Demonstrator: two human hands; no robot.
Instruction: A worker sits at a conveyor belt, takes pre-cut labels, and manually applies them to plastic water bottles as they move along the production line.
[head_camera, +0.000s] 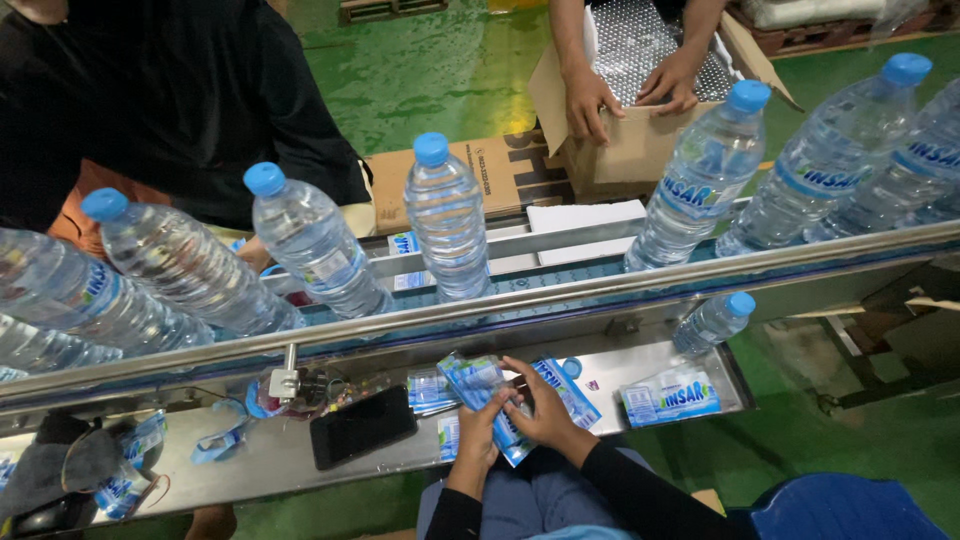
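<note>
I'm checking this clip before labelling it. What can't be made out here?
- Head view: left hand and right hand cover much of the label stack; its count is unclear.
- Carton: contents half hidden by a co-worker's hands.
- Outer bottles cut off by the frame edge.
- Phone: dark screen.
</note>
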